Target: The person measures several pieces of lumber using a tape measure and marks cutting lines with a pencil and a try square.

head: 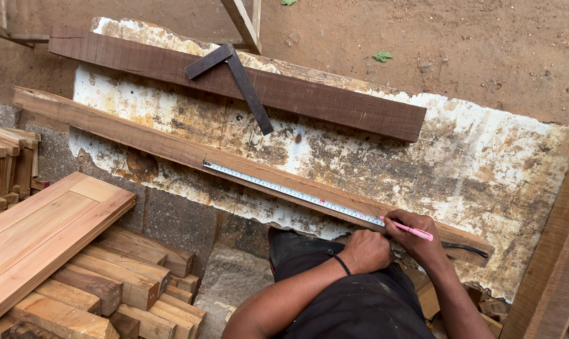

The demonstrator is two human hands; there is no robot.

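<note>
From the head camera I see my right hand (416, 235) pinching a pink pencil (412, 230), tip at the tape measure (291, 191) stretched along a light plank (171, 147). My left hand (366, 251) is clenched, pressing the tape's end down. A dark board (234, 81) carries a try square (234, 78). The peeling white sheet (485, 163) lies over dirt ground (485, 44); stacked timber (77, 263) sits below left.

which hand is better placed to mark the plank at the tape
Right. The right hand already holds the pink pen with its tip at the tape measure on the plank; the left hand rests beside it.
</note>
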